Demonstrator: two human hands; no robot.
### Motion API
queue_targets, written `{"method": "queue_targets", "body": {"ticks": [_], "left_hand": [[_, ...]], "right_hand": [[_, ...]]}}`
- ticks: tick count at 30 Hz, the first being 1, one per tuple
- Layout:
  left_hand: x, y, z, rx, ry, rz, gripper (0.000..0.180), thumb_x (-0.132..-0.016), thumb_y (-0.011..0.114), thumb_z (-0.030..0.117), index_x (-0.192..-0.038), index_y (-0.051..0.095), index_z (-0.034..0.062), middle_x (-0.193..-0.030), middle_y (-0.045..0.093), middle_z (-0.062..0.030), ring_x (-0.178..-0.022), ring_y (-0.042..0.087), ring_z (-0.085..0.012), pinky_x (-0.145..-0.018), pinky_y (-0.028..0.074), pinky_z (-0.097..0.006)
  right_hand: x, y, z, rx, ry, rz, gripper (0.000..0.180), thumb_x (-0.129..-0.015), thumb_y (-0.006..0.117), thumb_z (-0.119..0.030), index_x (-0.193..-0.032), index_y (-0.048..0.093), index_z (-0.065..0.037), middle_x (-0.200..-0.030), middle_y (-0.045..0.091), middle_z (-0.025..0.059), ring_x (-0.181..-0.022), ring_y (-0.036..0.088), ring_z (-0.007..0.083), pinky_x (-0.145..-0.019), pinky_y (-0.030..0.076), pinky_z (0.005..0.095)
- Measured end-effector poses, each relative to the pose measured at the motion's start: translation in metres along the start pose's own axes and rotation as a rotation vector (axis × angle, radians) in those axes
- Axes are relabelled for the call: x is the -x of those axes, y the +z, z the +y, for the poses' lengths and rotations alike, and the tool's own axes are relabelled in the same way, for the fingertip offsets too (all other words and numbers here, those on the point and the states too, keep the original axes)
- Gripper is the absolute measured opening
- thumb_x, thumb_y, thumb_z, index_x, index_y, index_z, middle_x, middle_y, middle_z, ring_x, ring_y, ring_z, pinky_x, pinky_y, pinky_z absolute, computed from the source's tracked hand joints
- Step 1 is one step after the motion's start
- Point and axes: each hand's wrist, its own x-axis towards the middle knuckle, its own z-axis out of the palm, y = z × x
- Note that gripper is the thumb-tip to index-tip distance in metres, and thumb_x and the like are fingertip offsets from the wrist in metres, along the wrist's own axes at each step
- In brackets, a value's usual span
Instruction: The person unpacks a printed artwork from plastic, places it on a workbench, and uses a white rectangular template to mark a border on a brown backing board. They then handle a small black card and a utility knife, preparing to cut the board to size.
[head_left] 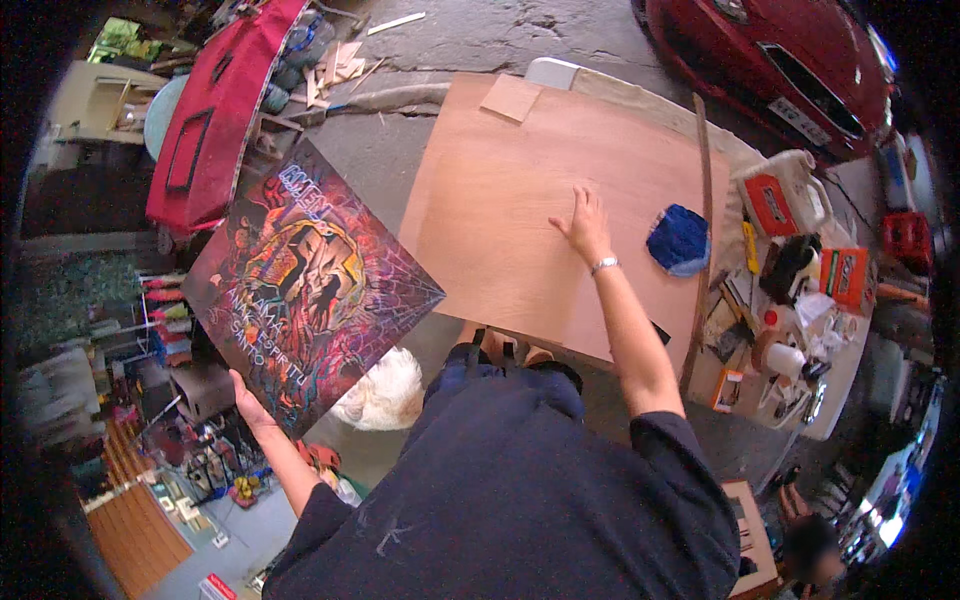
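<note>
My left hand (249, 404) grips the lower edge of a square painted panel (320, 270), thumb showing at the edge and the other fingers hidden behind it. The panel is dark with red, orange and blue swirls, light lettering and a web pattern at its right corner. It is held up, tilted, left of a large plywood sheet (470, 230). My right hand (585, 225) is over the middle of the sheet, fingers stretched and thumb apart, holding nothing; whether it touches the wood I cannot tell. A dark blue cloth (679, 240) lies to its right on the sheet.
A small wood square (510, 98) lies at the sheet's far edge, a long thin strip (704, 180) along its right. Beyond it stand a white jug (785, 195), bottles and tools. A red car (780, 70) is far right, a red car panel (215, 120) far left. A white furry animal (385, 392) is below.
</note>
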Motion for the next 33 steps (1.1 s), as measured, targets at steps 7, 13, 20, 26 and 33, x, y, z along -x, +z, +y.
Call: {"method": "queue_targets", "body": {"ticks": [7,13,20,26,33], "left_hand": [[0.004,-0.001,-0.016,0.034,-0.032,0.093,0.054,-0.102,0.048,0.04,-0.137,0.049,-0.0008,-0.135,0.056,-0.0069,-0.121,0.056,-0.0227,-0.104,0.043,-0.037],[-0.01,-0.007,-0.033,-0.012,0.005,0.13,0.054,-0.102,0.05,0.039,-0.138,0.048,-0.0025,-0.136,0.054,-0.0071,-0.122,0.054,-0.0212,-0.105,0.041,-0.036],[-0.039,-0.009,-0.038,0.119,-0.037,-0.051,0.054,-0.101,0.051,0.04,-0.136,0.05,-0.0009,-0.133,0.057,-0.0093,-0.118,0.057,-0.0244,-0.103,0.044,-0.039],[-0.056,-0.004,-0.037,0.158,-0.016,-0.152,0.052,-0.101,0.05,0.04,-0.134,0.051,-0.0007,-0.132,0.059,-0.0097,-0.117,0.059,-0.0261,-0.102,0.046,-0.042],[-0.056,0.017,-0.022,0.224,-0.129,-0.32,0.052,-0.101,0.049,0.041,-0.136,0.05,0.0029,-0.132,0.059,-0.0105,-0.115,0.061,-0.0278,-0.102,0.047,-0.046]], "right_hand": [[-0.059,0.006,-0.002,0.236,-0.256,-0.152,0.103,-0.06,0.089,-0.043,-0.141,0.038,-0.003,-0.141,0.044,0.0172,-0.133,0.04,0.0357,-0.11,0.035,0.0462],[-0.042,-0.009,-0.003,0.267,-0.114,-0.199,0.1,-0.051,0.092,-0.041,-0.132,0.046,-0.005,-0.127,0.051,0.0137,-0.123,0.047,0.0332,-0.103,0.04,0.0447],[0.0,-0.017,0.018,0.292,-0.094,-0.297,0.078,-0.057,0.091,-0.043,-0.114,0.054,-0.006,-0.115,0.056,0.0137,-0.112,0.052,0.0321,-0.093,0.045,0.0447],[0.004,-0.053,0.027,-0.156,0.003,-0.676,0.043,-0.082,0.078,-0.038,-0.097,0.063,-0.001,-0.083,0.064,0.0054,-0.081,0.059,0.0131,-0.074,0.05,0.0307],[0.116,-0.205,0.034,-0.443,0.215,-0.137,0.031,-0.096,0.063,-0.018,-0.116,0.063,0.005,-0.092,0.067,0.0006,-0.08,0.056,0.0083,-0.072,0.047,0.0258]]}}
